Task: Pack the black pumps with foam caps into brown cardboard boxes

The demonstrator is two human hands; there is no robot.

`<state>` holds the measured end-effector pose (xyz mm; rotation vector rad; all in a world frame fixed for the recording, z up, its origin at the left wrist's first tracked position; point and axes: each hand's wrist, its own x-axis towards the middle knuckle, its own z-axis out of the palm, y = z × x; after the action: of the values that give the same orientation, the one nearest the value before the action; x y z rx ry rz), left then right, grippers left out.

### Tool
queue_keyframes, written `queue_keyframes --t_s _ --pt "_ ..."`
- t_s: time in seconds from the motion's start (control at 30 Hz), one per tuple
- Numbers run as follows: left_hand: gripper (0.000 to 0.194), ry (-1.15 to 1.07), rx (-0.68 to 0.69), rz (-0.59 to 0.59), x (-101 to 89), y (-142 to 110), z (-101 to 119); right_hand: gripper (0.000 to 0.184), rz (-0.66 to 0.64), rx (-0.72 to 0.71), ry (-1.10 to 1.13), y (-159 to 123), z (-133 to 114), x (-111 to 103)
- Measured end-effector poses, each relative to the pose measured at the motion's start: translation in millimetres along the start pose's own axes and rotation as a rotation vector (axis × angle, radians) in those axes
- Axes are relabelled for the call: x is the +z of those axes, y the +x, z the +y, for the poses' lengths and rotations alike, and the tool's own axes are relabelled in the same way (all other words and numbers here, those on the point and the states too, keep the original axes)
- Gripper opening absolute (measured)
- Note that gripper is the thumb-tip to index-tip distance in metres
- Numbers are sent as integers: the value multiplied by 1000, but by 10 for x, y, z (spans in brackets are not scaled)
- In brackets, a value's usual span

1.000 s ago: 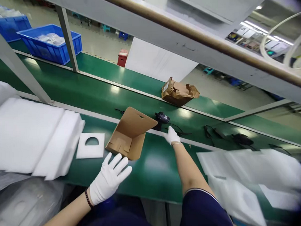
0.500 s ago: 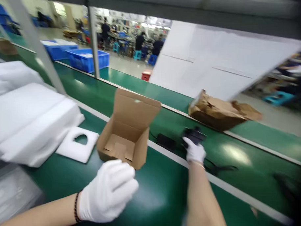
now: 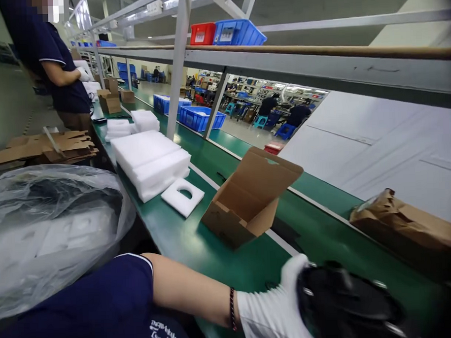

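My left hand [image 3: 280, 305], in a white glove, is at the bottom right, gripping the side of a black round device [image 3: 358, 307]. The device has shiny metal bits round its rim and is partly blurred. My right hand is out of the picture. An open brown cardboard box [image 3: 227, 220] stands on the green bench, its lid raised, beyond my left forearm. To its left lies a square white foam pad [image 3: 170, 195] with a cut-out hole. A dark flat object [image 3: 287, 233] shows partly behind the box.
A stack of white foam blocks [image 3: 151, 164] stands left of the pad. A clear plastic bag [image 3: 116, 227] holding white foam is beside the bench. Crumpled brown paper [image 3: 404, 217] lies at the right. A co-worker [image 3: 55, 66] stands far left. A shelf beam [image 3: 299, 70] crosses above.
The view has swung left. My left hand, earlier holding nothing near the box, is now on a black device at the right. My right hand, earlier on a black device, has left the picture.
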<state>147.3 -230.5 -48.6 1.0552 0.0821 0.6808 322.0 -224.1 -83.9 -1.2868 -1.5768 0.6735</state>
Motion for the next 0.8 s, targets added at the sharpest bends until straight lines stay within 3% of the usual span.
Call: queue_keyframes --t_s 0.07,0.1,0.17,0.23,0.27,0.3,0.33,0.37,0.47,0.53,0.6,0.67,0.8 --pt "129 -135 -14 95 -60 -294 -58 44 11 29 -29 -375 -271 6" --pt "118 -233 -53 137 -99 -464 -85 51 -34 54 -54 -504 -390 19" --pt "82 -461 -170 195 -183 -804 -130 81 -269 75 -118 -633 -526 55" --pt "57 -608 -205 223 -286 -1079 -149 101 -526 7 -249 -597 -452 67" --pt "53 -652 -195 227 -345 -1178 -145 93 -591 -54 -351 -529 -331 53" --pt "53 -678 -175 226 -405 -1248 -132 71 -588 -127 -470 -437 -171 26" --pt "56 -687 -151 221 -462 -1292 -110 39 -521 -200 -588 -329 11 -12" --pt "59 -678 -125 218 -513 -1313 -83 19 -416 -264 -686 -214 193 -53" --pt "73 -574 -56 212 -602 -1278 3 38 -12 -392 -770 104 572 -174" --pt "77 -515 -55 201 -610 -1207 31 41 199 -431 -682 223 611 -278" --pt "77 -481 -81 188 -588 -1132 20 43 307 -440 -633 211 504 -450" --pt "75 -446 -105 177 -549 -1076 -22 41 396 -406 -741 45 304 -687" --pt "73 -446 -184 166 -458 -1059 -142 40 435 -336 -1179 -686 -224 -1136"
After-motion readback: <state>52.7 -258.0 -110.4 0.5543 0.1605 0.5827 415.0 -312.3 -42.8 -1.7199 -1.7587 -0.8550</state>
